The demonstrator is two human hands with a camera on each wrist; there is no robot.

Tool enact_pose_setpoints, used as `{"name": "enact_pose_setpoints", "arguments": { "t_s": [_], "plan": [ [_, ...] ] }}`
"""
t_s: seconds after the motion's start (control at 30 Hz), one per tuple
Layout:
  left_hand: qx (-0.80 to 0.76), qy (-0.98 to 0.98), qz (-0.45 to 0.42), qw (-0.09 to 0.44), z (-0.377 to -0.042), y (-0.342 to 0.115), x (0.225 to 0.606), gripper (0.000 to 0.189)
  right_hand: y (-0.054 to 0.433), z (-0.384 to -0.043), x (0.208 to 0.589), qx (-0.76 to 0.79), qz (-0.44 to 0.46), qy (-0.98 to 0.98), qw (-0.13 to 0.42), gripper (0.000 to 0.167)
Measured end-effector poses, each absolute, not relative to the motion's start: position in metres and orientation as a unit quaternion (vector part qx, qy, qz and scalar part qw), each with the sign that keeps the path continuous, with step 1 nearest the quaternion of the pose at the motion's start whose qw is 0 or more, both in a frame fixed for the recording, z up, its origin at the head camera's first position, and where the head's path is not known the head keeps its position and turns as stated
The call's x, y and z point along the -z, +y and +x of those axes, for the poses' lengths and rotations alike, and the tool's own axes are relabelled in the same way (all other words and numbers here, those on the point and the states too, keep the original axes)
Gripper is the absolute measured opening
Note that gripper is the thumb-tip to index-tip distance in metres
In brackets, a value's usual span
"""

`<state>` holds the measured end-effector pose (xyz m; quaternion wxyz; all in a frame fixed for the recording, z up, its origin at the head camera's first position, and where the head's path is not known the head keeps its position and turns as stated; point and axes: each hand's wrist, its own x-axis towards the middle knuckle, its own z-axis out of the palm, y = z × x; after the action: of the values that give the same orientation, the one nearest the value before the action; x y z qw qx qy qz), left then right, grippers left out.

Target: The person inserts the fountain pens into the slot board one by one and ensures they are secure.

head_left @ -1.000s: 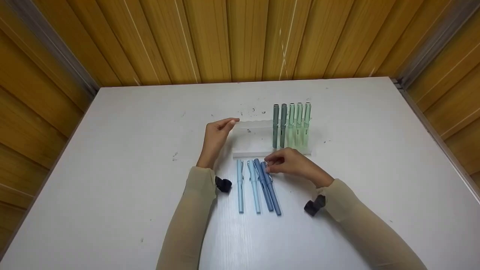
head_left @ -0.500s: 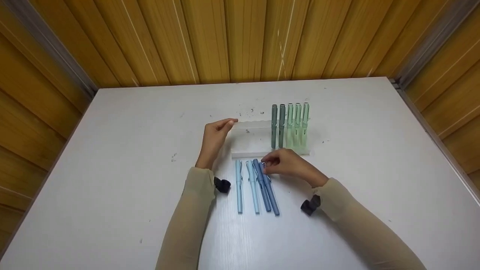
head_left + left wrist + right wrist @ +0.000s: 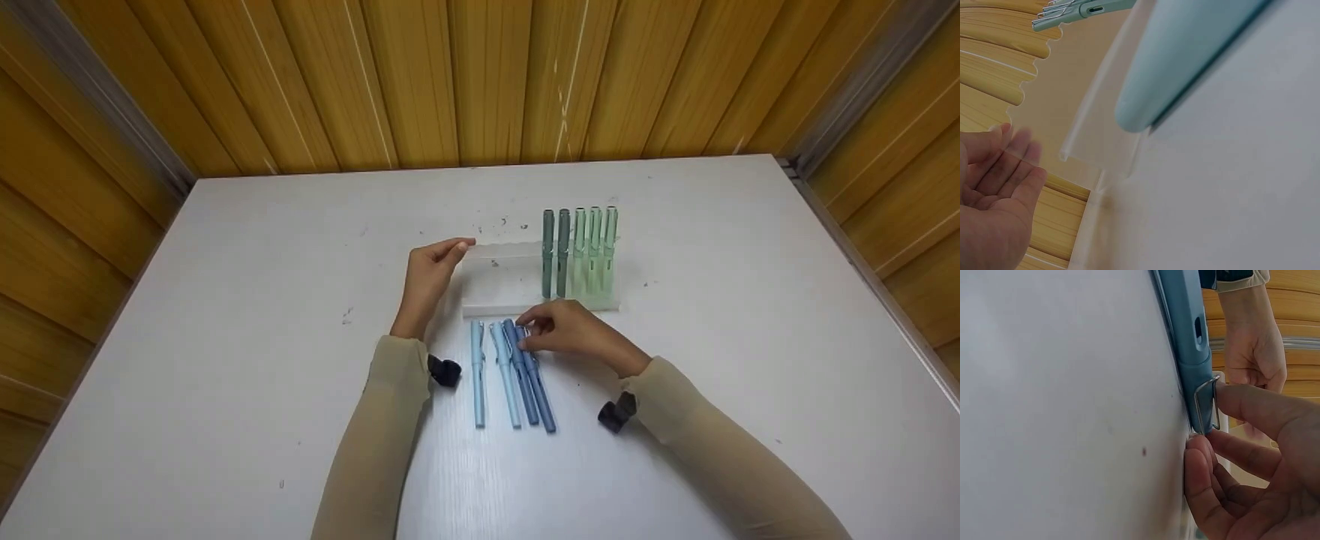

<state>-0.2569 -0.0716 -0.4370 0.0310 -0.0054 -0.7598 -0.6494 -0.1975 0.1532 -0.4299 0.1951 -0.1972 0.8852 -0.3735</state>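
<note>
My left hand (image 3: pixel 433 281) pinches the top left corner of a clear pen stand (image 3: pixel 501 282) between thumb and fingers. My right hand (image 3: pixel 574 330) is at the cap end of the rightmost dark blue pen (image 3: pixel 1190 343), thumb by its wire clip and fingertips at its tip. That pen lies on the table. Touching it on the left is another dark blue pen (image 3: pixel 522 375). Two light blue pens (image 3: pixel 478 375) lie further left. Dark green pens (image 3: pixel 548 255) and light green pens (image 3: pixel 595 251) stand upright in the stand's right part.
The white table (image 3: pixel 262 300) carries small dark marks. Yellow wood-look panels (image 3: pixel 420 82) rise behind it and at both sides. A black wrist camera (image 3: pixel 445 371) sits beside the light blue pens, on the left sleeve.
My right hand has edged slightly left, and the tops of the dark blue pens have shifted slightly left with it. The left hand keeps its hold on the stand's corner.
</note>
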Motion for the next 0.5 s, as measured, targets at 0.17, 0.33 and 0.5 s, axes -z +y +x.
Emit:
{"name": "enact_pose_setpoints", "arguments": {
  "t_s": [0.17,0.33,0.5],
  "plan": [
    [0.653,-0.757,-0.007,0.033,-0.2574,-0.0716,0.4377,0.022,0.1537,-0.1976,0.4299,0.368,-0.202,0.886,0.195,0.035],
    [0.653,-0.757,-0.005,0.032,-0.2577,-0.0718,0.4378,0.022,0.1538,-0.1988,0.4318,0.369,-0.203,0.886,0.194,0.034],
    [0.653,-0.757,-0.007,0.033,-0.2578,-0.0717,0.4375,0.023,0.1538,-0.1994,0.4309,0.365,-0.202,0.887,0.196,0.034]
  ]
}}
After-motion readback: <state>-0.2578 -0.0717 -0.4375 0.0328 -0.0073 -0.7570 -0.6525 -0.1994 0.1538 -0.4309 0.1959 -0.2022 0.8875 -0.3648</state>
